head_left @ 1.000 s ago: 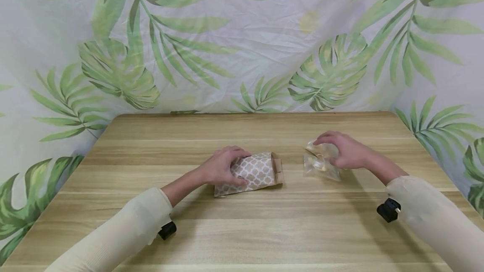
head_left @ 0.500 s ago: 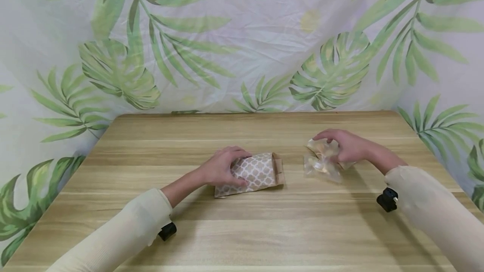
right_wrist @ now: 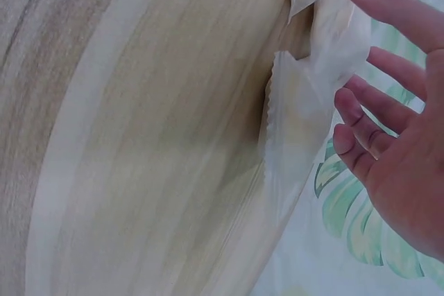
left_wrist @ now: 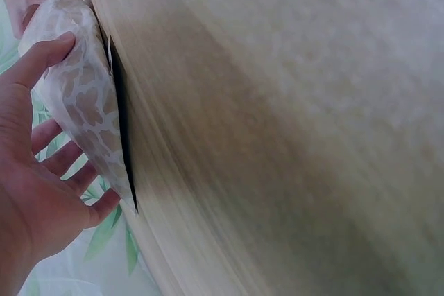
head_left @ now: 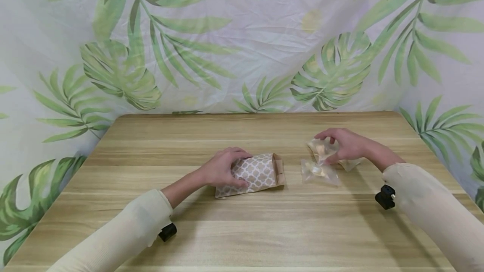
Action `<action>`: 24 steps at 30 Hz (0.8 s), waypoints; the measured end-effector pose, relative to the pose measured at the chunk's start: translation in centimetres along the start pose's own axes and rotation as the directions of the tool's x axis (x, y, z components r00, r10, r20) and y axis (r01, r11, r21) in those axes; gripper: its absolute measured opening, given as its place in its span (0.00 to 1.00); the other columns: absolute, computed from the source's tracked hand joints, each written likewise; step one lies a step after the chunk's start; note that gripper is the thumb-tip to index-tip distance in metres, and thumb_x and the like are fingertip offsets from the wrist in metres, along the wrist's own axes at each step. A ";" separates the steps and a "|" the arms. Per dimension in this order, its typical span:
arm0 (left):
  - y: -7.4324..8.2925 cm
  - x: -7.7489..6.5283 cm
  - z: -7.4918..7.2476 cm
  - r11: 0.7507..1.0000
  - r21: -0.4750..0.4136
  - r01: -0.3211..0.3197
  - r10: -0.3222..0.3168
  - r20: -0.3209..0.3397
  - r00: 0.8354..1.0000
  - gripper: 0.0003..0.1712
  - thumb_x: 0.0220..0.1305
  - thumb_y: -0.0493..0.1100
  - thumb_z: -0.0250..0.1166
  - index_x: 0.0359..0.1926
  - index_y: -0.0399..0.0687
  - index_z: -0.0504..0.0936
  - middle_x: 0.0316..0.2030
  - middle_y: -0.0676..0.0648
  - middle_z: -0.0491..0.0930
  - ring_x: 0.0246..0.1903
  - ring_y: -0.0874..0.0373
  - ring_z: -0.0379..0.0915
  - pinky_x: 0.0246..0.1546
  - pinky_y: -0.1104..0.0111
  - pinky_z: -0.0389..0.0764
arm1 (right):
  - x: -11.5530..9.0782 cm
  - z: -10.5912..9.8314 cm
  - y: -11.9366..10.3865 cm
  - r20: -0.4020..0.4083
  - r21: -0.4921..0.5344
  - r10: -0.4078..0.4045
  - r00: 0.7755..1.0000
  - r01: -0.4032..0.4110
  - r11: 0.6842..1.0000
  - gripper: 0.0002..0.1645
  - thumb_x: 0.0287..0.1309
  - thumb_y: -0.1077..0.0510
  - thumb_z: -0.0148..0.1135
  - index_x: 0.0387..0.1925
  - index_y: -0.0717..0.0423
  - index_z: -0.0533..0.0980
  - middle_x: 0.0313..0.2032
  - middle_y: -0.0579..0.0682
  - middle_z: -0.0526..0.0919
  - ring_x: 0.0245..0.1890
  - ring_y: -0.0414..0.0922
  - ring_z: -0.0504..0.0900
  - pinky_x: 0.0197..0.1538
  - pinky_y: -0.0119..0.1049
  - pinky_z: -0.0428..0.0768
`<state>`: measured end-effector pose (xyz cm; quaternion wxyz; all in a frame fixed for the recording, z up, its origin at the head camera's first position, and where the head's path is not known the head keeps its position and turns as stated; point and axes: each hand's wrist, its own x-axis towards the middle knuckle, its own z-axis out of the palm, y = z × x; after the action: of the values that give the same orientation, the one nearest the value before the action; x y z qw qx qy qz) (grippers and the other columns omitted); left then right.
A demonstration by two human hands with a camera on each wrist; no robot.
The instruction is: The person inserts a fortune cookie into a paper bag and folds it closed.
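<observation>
A tan paper bag (head_left: 259,170) with a white lattice print lies on its side, its folded mouth toward the right. My left hand (head_left: 221,167) grips its rear part, thumb along the near side and fingers over the far side. Several clear plastic packets sit right of the bag. One nearer packet (head_left: 317,172) has something pale yellow inside; a farther packet (head_left: 314,146) looks orange within. My right hand (head_left: 345,144) arches over them, thumb at the nearer packet and fingers relaxed. In the right wrist view, a crimped packet (right_wrist: 298,116) lies right beside the loosely bent fingers.
Both hands work over a wooden table (head_left: 242,238) with its far edge against a leaf-printed cloth (head_left: 261,45). Part of another clear packet (head_left: 351,163) shows under the right hand. A black wrist camera (head_left: 385,197) hangs below each sleeve.
The nearer packet has shifted slightly left and toward me, with the right thumb moving beside it. More of the packet under the right hand shows. The left hand and bag have stayed put.
</observation>
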<state>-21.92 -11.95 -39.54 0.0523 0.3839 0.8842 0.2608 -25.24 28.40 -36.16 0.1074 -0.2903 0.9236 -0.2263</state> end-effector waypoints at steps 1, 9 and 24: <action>0.0 0.0 0.0 1.000 -0.001 0.000 0.000 -0.001 1.000 0.47 0.49 0.55 0.82 0.66 0.36 0.77 0.62 0.37 0.78 0.62 0.39 0.73 0.64 0.43 0.72 | 0.0 0.0 0.0 -0.001 -0.007 -0.002 1.000 0.002 1.000 0.46 0.44 0.53 0.84 0.62 0.71 0.75 0.54 0.65 0.82 0.45 0.54 0.80 0.45 0.47 0.78; 0.1 -0.1 -0.1 1.000 -0.002 -0.002 0.002 -0.002 1.000 0.46 0.49 0.55 0.81 0.66 0.37 0.78 0.61 0.38 0.78 0.62 0.40 0.73 0.64 0.43 0.73 | 0.2 0.2 0.2 -0.025 -0.039 0.001 1.000 -0.002 0.999 0.43 0.46 0.51 0.83 0.59 0.72 0.77 0.47 0.58 0.84 0.44 0.52 0.79 0.46 0.47 0.78; 0.0 -0.1 0.0 1.000 -0.001 0.003 -0.003 -0.004 1.000 0.46 0.49 0.55 0.82 0.66 0.38 0.78 0.62 0.38 0.78 0.62 0.40 0.73 0.64 0.43 0.72 | 0.2 0.5 0.5 0.008 0.001 -0.019 1.000 0.019 1.000 0.43 0.41 0.55 0.84 0.59 0.69 0.76 0.53 0.61 0.84 0.47 0.57 0.80 0.49 0.52 0.79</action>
<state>-21.88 -12.03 -39.59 0.0512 0.3820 0.8848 0.2620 -25.51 28.52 -36.84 0.1091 -0.3000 0.9202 -0.2266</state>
